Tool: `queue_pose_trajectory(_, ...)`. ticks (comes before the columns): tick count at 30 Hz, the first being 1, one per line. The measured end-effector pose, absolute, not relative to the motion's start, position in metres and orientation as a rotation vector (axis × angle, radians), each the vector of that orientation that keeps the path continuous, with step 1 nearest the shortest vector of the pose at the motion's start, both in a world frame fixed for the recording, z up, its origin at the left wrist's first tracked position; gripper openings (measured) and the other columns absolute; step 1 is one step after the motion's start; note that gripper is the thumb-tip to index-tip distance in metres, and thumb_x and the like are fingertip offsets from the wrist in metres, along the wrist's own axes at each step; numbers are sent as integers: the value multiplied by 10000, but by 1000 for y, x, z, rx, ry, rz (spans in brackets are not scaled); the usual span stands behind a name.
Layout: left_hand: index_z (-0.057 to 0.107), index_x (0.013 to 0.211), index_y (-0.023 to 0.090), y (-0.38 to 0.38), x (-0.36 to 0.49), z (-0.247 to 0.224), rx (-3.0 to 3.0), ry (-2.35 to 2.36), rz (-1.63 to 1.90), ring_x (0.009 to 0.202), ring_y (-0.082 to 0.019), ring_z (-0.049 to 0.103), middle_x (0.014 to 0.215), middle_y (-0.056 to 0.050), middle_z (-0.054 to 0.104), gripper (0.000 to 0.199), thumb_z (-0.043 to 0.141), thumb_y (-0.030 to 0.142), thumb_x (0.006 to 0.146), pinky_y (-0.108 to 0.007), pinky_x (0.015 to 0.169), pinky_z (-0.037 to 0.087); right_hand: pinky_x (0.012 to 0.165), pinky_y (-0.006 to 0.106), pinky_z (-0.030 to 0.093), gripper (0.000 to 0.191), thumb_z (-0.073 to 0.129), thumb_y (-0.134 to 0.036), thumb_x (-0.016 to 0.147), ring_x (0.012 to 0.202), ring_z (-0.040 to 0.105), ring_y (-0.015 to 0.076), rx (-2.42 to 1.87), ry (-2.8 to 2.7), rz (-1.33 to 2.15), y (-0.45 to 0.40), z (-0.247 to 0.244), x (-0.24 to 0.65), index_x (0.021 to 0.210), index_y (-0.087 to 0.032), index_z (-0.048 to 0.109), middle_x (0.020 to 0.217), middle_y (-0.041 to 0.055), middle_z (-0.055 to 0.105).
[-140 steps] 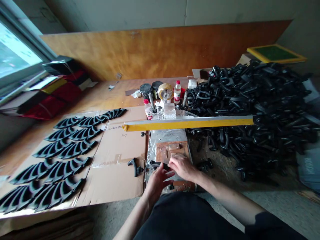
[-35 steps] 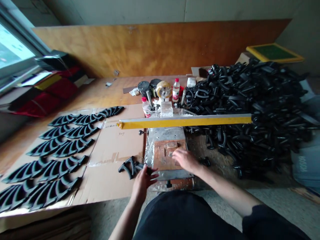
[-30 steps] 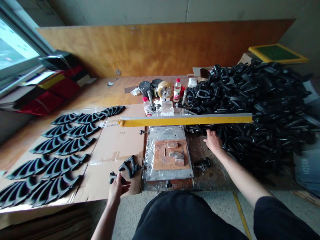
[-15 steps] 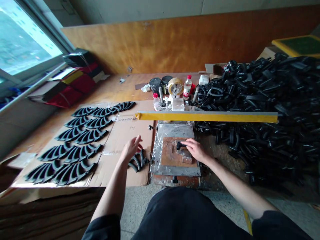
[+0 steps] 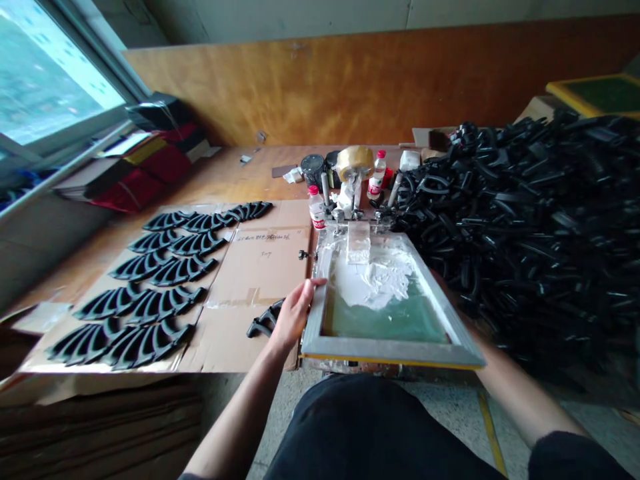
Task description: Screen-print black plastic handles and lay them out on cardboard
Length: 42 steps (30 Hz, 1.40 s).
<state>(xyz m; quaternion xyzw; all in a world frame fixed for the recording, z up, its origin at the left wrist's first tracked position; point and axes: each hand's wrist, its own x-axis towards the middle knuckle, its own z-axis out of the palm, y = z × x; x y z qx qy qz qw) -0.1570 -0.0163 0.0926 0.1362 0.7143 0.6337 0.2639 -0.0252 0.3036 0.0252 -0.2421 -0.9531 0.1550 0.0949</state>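
A silk-screen printing frame [image 5: 393, 353] with a grey rim and green mesh hangs slightly tilted over the work base. White paste [image 5: 373, 283] covers the far part of its mesh. At the frame's left rim, my left hand [image 5: 296, 310] grips the edge, thumb on top. My right forearm [image 5: 500, 367] runs under the frame's right side; the hand itself is hidden behind the frame, so its fingers cannot be seen. Beside my left hand, several curved black plastic parts [image 5: 265, 320] lie on the cardboard, partly covered by it.
Rows of black curved parts [image 5: 150, 293] cover the cardboard [image 5: 260, 267] at left. A big heap of black parts [image 5: 525, 220] fills the right. Behind the frame stand a tape roll [image 5: 356, 162], red-capped bottles [image 5: 377, 175] and a dark tub [image 5: 313, 170].
The frame has swung down from edge-on, now hiding the base and the black part my right hand was touching. My left hand has moved right onto the frame's rim.
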Motion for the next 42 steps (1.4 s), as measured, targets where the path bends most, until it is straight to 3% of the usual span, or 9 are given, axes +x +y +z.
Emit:
queue_pose_trajectory(4, 446, 1422, 221, -28, -140, 29, 282, 1966, 1538, 532, -92, 423, 640, 47, 517, 666, 594, 501, 836, -193, 505, 317, 883, 421, 491, 375, 465, -275, 882, 1010, 595, 275, -719, -2598, 452, 320, 53, -51, 1195, -140, 621, 1178, 161, 600)
queue_pose_trajectory(7, 456, 1415, 223, -25, -139, 0, 264, 2072, 1463, 530, -92, 424, 624, 54, 494, 656, 609, 454, 820, -192, 511, 318, 985, 442, 430, 593, 667, -297, 793, 1215, 474, 318, -355, -2665, 369, 285, 71, -96, 1337, -130, 498, 1396, 171, 458)
queue_pose_trajectory(9, 501, 1379, 226, -24, -141, -9, 263, 2118, 1425, 557, -101, 462, 661, 37, 538, 611, 606, 443, 817, -197, 529, 342, 961, 425, 435, 553, 711, -258, 767, 1187, 490, 310, -209, -2834, 327, 257, 76, -121, 1277, -142, 533, 1308, 154, 542)
queue_pose_trajectory(14, 524, 1352, 208, -27, -144, -15, 298, 2126, 1390, 627, -126, 525, 744, 0, 606, 575, 577, 461, 838, -210, 570, 383, 749, 312, 467, 96, 594, -191, 844, 867, 608, 227, -40, -3160, 321, 215, 61, -109, 926, -193, 643, 899, 72, 676)
queue_pose_trajectory(21, 549, 1325, 202, -27, -142, -19, 299, 2136, 1404, 651, -133, 543, 788, -15, 626, 552, 578, 462, 840, -217, 592, 404, 676, 263, 413, 238, 522, -19, 756, 843, 589, 184, 610, -3157, 412, 217, 62, -50, 844, -201, 648, 863, 40, 662)
queue_pose_trajectory(25, 572, 1298, 194, -27, -143, -16, 298, 2163, 1397, 650, -137, 548, 771, -15, 629, 535, 593, 451, 829, -217, 585, 400, 675, 262, 405, 168, 578, -74, 747, 827, 593, 182, 426, -3118, 503, 222, 65, -66, 784, -223, 644, 821, 4, 653)
queue_pose_trajectory(30, 553, 1318, 184, -28, -144, -14, 342, 2176, 1350, 623, -137, 531, 724, -3, 605, 568, 559, 495, 843, -217, 557, 373, 739, 284, 431, 257, 501, -26, 795, 910, 588, 200, 364, -3007, 446, 208, 47, -51, 929, -178, 658, 963, 69, 654)
queue_pose_trajectory(36, 553, 1318, 191, -28, -145, -11, 321, 2171, 1346, 619, -135, 522, 734, -3, 602, 594, 567, 524, 826, -221, 548, 371, 739, 271, 456, 234, 621, -144, 818, 887, 625, 185, 346, -3038, 556, 220, 61, -56, 1021, -249, 672, 938, 14, 681)
queue_pose_trajectory(42, 459, 1409, 253, -28, -146, 41, 266, 1967, 1535, 500, -101, 420, 610, 50, 514, 694, 578, 591, 815, -207, 482, 308, 763, 294, 491, 559, 662, -311, 848, 895, 639, 191, -128, -2880, 541, 258, 102, -119, 1381, -319, 493, 1113, 25, 681)
